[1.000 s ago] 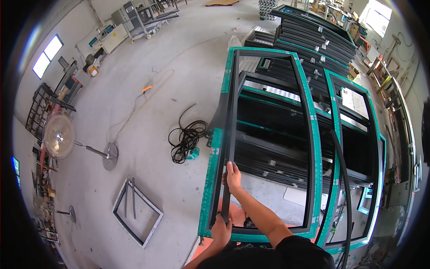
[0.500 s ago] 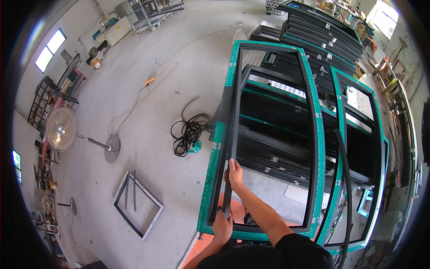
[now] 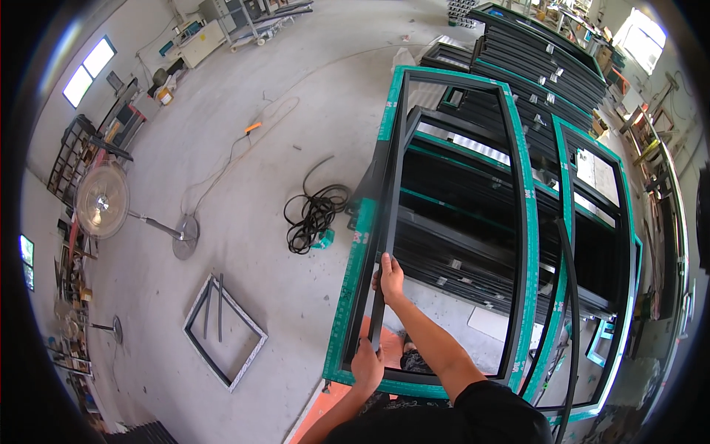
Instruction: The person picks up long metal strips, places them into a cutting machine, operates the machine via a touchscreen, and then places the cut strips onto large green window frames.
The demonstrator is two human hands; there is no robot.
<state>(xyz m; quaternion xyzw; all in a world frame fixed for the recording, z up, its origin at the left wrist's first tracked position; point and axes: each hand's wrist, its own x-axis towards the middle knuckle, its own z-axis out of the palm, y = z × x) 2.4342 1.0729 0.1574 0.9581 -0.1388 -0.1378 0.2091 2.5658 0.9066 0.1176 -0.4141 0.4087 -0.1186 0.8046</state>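
A tall window frame (image 3: 529,222), dark with green film along its faces, stands upright in front of me. Along its left inner side runs a long black strip (image 3: 378,314), which both hands grip. My right hand (image 3: 390,279) is wrapped round it partway up, thumb upward and fingers partly hidden behind. Lower down, near the frame's bottom left corner, my left hand (image 3: 367,364) is closed on the same strip; its fingertips are partly hidden. Whether the strip is seated in the frame there, I cannot tell.
Further frames (image 3: 566,192) stand at the right, with a black hose-like strip (image 3: 572,311) hanging across them. Behind is a high stack of dark frames (image 3: 536,70). On the floor at left lie a coiled black strip (image 3: 314,218), a small frame (image 3: 255,348) and a standing fan (image 3: 103,200).
The view has tilted slightly. My left hand sits a little higher on the strip, and my right hand has shifted slightly upward; both still grip it.
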